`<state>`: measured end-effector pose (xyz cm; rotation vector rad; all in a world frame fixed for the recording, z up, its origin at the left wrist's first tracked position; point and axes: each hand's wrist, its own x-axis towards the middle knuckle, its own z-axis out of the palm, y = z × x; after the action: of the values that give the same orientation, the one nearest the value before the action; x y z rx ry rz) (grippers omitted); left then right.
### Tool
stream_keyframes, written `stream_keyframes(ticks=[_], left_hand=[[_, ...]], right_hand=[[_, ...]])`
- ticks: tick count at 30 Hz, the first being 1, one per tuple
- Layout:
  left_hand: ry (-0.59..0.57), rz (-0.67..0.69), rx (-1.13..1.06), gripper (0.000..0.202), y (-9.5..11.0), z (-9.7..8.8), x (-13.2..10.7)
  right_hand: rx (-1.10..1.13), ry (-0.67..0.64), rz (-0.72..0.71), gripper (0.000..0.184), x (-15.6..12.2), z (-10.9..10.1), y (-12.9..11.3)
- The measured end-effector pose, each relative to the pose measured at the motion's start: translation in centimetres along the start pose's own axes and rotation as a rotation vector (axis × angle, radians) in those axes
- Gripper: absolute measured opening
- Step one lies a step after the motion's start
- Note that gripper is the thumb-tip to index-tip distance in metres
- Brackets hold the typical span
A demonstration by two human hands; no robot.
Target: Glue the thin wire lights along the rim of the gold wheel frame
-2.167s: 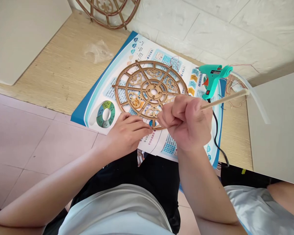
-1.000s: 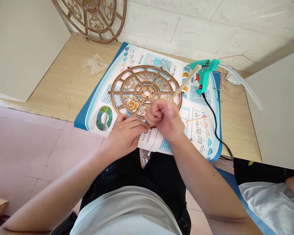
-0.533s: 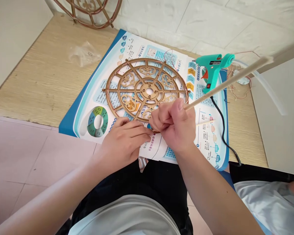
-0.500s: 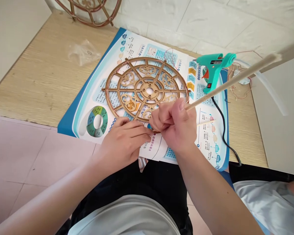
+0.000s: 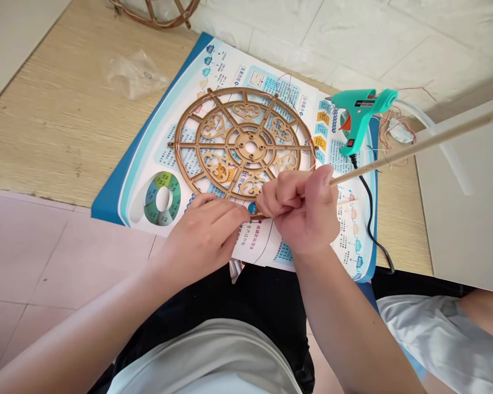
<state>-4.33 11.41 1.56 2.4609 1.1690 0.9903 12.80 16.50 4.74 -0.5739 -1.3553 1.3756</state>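
a: describe the workpiece under your hands.

b: it is a flat, round, brown laser-cut wooden wheel [image 5: 246, 145] with straight spokes, an inner ring of scroll-shaped cut-outs and a small hub with a centre hole. it lies flat on the blue-bordered printed instruction sheet [image 5: 337, 164], which lies on the pale wood-grain floor board [image 5: 66, 120].

a: state your right hand.

b: your right hand [image 5: 302, 210] is closed in a fist around the long thin pale wooden dowel [image 5: 414, 146]. the dowel rises from the fist up and to the right, out past the picture edge. its lower end is hidden inside your fingers at the near rim of the wheel.

a: state your left hand.

b: your left hand [image 5: 205, 235] lies flat, fingers together and extended, fingertips [image 5: 240, 210] touching the near rim of the wheel just beside your right fist. it grips nothing.

a: list the surroundings.

b: the teal hot glue gun [image 5: 359, 117] with a black cord [image 5: 372, 219] stands on the right part of the sheet, near the wheel but apart from it. thin copper wire [image 5: 396, 128] lies tangled behind the gun. a crumpled clear plastic bag [image 5: 133, 74] lies on the board to the left. a second brown wheel [image 5: 156, 11] leans against the white wall at the top edge.
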Motion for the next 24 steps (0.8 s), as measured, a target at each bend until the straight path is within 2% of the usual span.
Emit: stream_keyframes(ticks=[4, 8, 12, 16, 19, 24], left_hand=[[-0.025, -0.065, -0.006, 0.018, 0.2, -0.2, 0.2], [-0.085, -0.173, -0.064, 0.030, 0.5, -0.3, 0.7], [-0.088, -0.245, -0.160, 0.023, 0.6, -0.2, 1.1], [-0.086, -0.267, -0.162, 0.020, 0.6, -0.3, 1.3], [-0.114, -0.288, -0.153, 0.020, 0.5, -0.5, 1.3], [-0.110, -0.275, -0.150, 0.019, 0.5, -0.5, 1.2]], right_hand=[[0.044, 0.018, -0.083, 0.072, 0.3, 0.5, 0.1], [0.045, 0.086, -0.096, 0.072, 0.4, 1.2, 0.2], [0.032, 0.187, -0.112, 0.074, 0.5, 1.9, 0.5], [0.012, 0.275, -0.143, 0.075, 0.7, 2.4, 0.8], [-0.003, 0.283, -0.153, 0.076, 0.7, 2.5, 1.1], [-0.028, 0.357, -0.109, 0.075, 0.2, 2.6, 0.9]])
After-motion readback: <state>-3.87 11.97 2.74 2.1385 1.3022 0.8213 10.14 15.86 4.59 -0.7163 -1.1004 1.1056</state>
